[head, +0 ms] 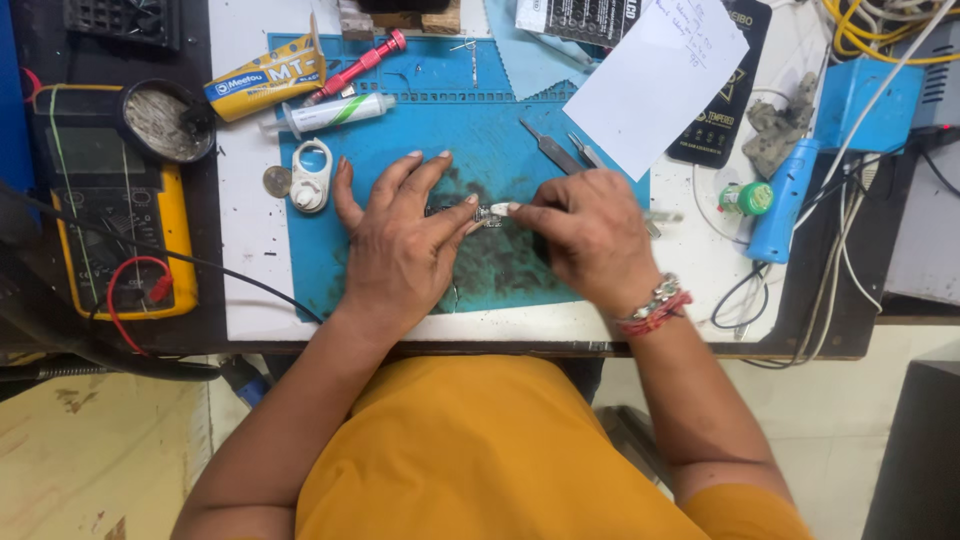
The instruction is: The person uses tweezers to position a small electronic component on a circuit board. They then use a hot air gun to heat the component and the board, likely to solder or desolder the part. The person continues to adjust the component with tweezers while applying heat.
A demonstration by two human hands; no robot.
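Head view, looking straight down. On the smudged blue rubber work mat [500, 140], near its middle: a small silvery metal part [487, 213], pinned between both hands. Left hand [400, 245] spread flat, fingers fanned, forefinger tip pressed against the part; grip loose, nothing enclosed. Right hand [590, 240] curled, thumb and forefinger pinched shut on a thin white-tipped tool [505, 209], tip touching the part; beaded red and silver bracelets [655, 308] at that wrist.

Open mat above the hands, up to the white syringe with green band [335, 112] and red-handled screwdriver [358, 66] at the upper left. Steel tweezers [553, 150] just above the right knuckles, close beside the white paper sheet [650, 85]. White oval keyring-shaped tool [312, 176] and a coin [277, 181] at the mat's left edge, near the left thumb. Yellow multimeter [110, 215] well apart, beyond the white desk [245, 290] edge on the left. Blue plastic-handled tool [785, 200] and tangled cables crowding the right edge. Near desk edge just behind both wrists; little room there.
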